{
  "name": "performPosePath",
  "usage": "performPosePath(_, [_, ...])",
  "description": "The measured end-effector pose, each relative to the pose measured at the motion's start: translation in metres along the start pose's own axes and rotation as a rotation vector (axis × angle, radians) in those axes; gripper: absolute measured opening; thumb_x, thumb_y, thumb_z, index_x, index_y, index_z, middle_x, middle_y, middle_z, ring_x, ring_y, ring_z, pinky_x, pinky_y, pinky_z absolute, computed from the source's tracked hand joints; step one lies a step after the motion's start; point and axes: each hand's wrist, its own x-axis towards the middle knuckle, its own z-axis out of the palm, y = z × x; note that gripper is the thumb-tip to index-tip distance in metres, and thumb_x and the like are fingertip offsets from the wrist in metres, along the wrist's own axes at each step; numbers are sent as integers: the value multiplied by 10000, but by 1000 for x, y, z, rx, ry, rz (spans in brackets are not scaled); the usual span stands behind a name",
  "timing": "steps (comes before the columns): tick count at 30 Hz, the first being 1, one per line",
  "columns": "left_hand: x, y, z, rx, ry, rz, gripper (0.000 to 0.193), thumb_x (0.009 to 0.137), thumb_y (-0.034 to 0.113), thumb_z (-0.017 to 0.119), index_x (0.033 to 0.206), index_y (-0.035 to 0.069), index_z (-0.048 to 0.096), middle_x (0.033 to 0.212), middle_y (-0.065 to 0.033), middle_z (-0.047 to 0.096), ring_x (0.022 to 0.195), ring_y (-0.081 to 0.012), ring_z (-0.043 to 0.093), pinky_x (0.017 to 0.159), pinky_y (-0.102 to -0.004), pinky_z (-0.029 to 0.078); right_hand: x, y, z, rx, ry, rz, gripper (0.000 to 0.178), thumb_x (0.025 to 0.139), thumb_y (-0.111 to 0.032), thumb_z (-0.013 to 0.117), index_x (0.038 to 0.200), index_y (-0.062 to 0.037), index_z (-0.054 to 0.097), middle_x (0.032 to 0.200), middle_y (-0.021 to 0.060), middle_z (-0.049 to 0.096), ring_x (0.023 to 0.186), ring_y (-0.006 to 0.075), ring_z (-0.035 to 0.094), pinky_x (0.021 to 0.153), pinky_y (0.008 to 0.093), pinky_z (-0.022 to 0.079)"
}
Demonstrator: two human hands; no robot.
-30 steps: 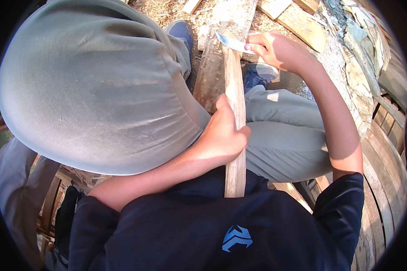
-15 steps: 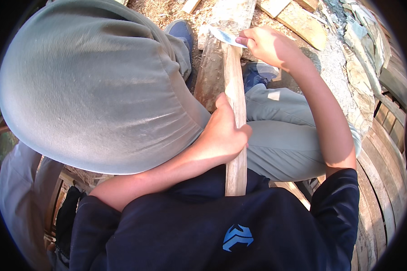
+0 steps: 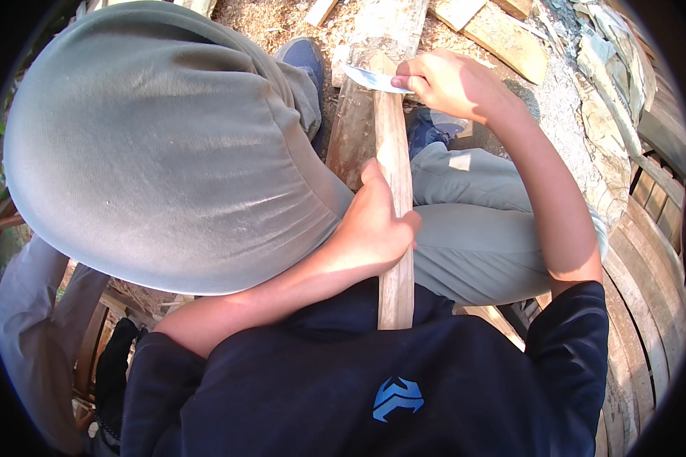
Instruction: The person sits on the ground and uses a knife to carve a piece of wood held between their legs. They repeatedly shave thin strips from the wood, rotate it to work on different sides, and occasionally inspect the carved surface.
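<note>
Head cam, L to R: far lower L of frame, grey cloth [image 3: 27,305], can't tell whose. Upper L to ctr, the L trouser leg [image 3: 152,152], grey, knee bulging big w/ the lens; its blue shoe [image 3: 303,57] is just R of it, top ctr-L. Next, a rough plank [image 3: 349,129] on the chip-strewn ground, upper ctr, running up to the top edge. Mid-frame, L hand [image 3: 381,228] is closed round a pale wooden stick [image 3: 393,145], thumb along its L side. Stick runs near vert. from upper ctr, over the plank, down to the dark T-shirt [image 3: 282,388] at bottom. Knife blade [image 3: 367,78], shiny, lies across the stick's upper end, tip pointing L; can't tell if the edge touches. R hand [image 3: 450,82], upper ctr-R, grips the knife, handle hidden in the fist. Below it, R shoe [image 3: 427,131] & R trouser leg [image 3: 480,251]. Upper R, wood offcuts [image 3: 507,46]; far R, wooden slats [image 3: 636,297], bent by the lens.
</note>
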Motion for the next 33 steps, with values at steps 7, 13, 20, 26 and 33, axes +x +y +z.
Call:
performPosePath(7, [3, -6, 0, 58, 7, 93, 548, 892, -38, 600, 1322, -71, 261, 1166, -190, 490, 819, -248, 666, 672, -381, 592, 8, -1, -22, -80, -74, 52, 293, 1008, -279, 497, 1140, -156, 729, 1025, 166, 711, 985, 349, 677, 866, 469, 532])
performPosePath(13, [6, -19, 0, 104, 37, 144, 645, 888, -47, 594, 1412, -46, 216, 1182, -181, 494, 829, -242, 661, 672, -375, 594, 12, -4, -34, -84, -189, 49, 307, 1030, -326, 498, 1144, -160, 729, 1061, 156, 707, 1012, 347, 674, 875, 464, 523])
performPosePath(20, [3, -10, -1, 81, 16, 81, 678, 893, -44, 590, 1442, -50, 194, 1201, -186, 496, 815, -239, 661, 676, -373, 598, 6, 0, -29, -89, -143, -2, 311, 1028, -316, 497, 1183, -185, 732, 1075, 151, 702, 1008, 334, 668, 876, 449, 520])
performPosePath(26, [8, -22, 2, 162, 55, 152, 693, 895, -42, 589, 1455, -53, 181, 1185, -182, 496, 820, -241, 661, 677, -372, 599, 15, 0, -37, -114, -219, 93, 312, 1023, -286, 483, 1178, -201, 741, 1121, 145, 701, 1068, 326, 663, 930, 442, 520])
performPosePath(33, [2, -6, 1, 65, 14, 51, 635, 892, -56, 584, 1413, -50, 221, 1177, -181, 490, 830, -241, 661, 668, -367, 594, 9, -4, -40, -101, -219, 37, 304, 1026, -298, 495, 1143, -180, 749, 1102, 161, 706, 1054, 336, 670, 915, 447, 523])
